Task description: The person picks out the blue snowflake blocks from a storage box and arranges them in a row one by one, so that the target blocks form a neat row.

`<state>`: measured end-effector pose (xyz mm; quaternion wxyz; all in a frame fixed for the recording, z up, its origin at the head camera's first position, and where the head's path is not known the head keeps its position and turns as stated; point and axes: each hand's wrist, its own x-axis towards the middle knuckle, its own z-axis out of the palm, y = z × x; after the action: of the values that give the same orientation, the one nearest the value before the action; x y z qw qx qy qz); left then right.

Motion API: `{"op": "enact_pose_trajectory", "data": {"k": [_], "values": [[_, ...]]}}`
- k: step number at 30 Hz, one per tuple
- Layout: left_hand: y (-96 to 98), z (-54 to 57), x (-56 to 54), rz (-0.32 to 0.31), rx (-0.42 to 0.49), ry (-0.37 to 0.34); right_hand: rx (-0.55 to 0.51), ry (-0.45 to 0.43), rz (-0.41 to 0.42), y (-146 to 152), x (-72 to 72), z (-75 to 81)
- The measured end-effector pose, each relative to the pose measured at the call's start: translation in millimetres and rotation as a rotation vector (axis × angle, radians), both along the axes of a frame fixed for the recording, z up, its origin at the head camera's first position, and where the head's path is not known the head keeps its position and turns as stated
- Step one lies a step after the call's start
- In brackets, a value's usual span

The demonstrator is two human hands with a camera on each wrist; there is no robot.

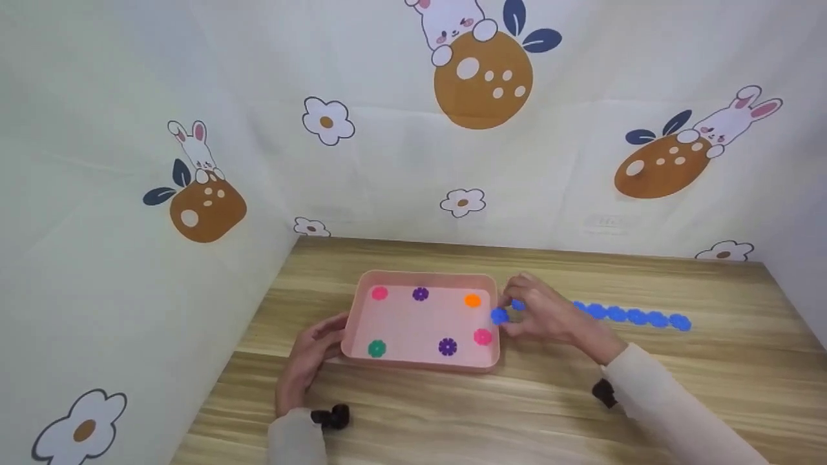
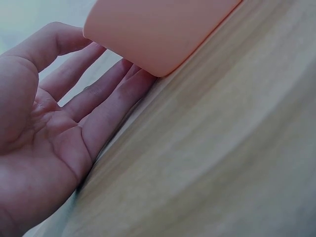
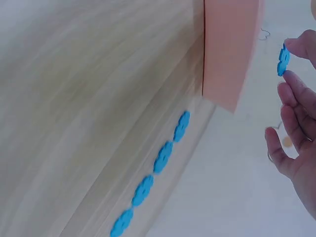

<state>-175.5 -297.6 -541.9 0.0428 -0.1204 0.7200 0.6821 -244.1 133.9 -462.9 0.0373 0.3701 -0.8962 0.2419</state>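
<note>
My right hand (image 1: pixel 539 310) pinches a blue flower-shaped plastic disc (image 1: pixel 499 316) between thumb and index finger, at the right rim of a pink tray (image 1: pixel 420 367). In the right wrist view the same blue disc (image 3: pixel 283 60) stands on edge between the fingertips, above the tray wall (image 3: pixel 229 49). My left hand (image 1: pixel 310 358) lies against the tray's left side; the left wrist view shows its fingers (image 2: pixel 98 94) fairly straight, touching the outer wall (image 2: pixel 143 34). Inside the tray lie spaced-out flower discs: pink (image 1: pixel 380 293), purple (image 1: pixel 420 294), orange (image 1: pixel 473 301), green (image 1: pixel 376 348), another purple (image 1: pixel 448 347) and another pink (image 1: pixel 482 337).
Right of the tray, a row of blue flower discs (image 1: pixel 637 316) runs across the wooden table (image 1: pixel 452 413); the right hand and forearm hide part of it. One blue disc (image 1: pixel 518 304) shows just behind the right fingers. A patterned cloth (image 1: pixel 387 174) hangs behind the table.
</note>
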Motion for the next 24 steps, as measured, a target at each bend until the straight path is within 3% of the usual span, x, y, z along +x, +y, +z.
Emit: {"op": "enact_pose_trajectory", "data": {"k": [9,12,15,24], "values": [[-1.6,-0.3,2.7,0.002,0.045,0.033,-0.086,0.315,-0.025,74,10.9,-12.9],[-1.3,0.7,2.0,0.005,0.057,0.047,-0.08,0.365,-0.074,96,12.4,-15.1],[-0.8,1.6,1.8,0.008,0.057,0.036,-0.047,0.343,-0.157,118,15.0,-14.2],[1.1,2.6,0.6,-0.009,0.067,0.024,0.035,0.15,-0.443,182,25.9,-15.1]]}}
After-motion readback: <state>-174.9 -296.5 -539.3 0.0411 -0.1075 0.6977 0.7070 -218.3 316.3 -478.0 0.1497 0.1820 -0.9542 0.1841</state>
